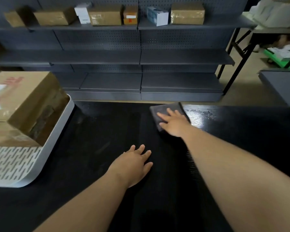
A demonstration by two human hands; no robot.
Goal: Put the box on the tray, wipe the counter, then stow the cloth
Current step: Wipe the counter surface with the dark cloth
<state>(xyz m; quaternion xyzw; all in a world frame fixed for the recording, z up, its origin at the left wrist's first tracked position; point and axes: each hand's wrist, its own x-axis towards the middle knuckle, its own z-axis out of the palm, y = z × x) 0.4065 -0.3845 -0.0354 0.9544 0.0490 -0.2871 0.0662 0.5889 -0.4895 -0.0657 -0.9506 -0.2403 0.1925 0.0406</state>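
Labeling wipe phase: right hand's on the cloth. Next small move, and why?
Probably draw the cloth back toward the near edge with the right hand, which presses it flat at the far edge of the counter. The box already sits on the tray, and most of the counter lies nearer.

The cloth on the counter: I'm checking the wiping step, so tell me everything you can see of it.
The cloth is dark grey, soft-looking fabric, spread as a flat, roughly rectangular pad. It lies on the black counter near the far edge, right of centre. The right hand rests on top of it, palm down with straight, spread fingers, and covers its near part. Nothing else touches it.
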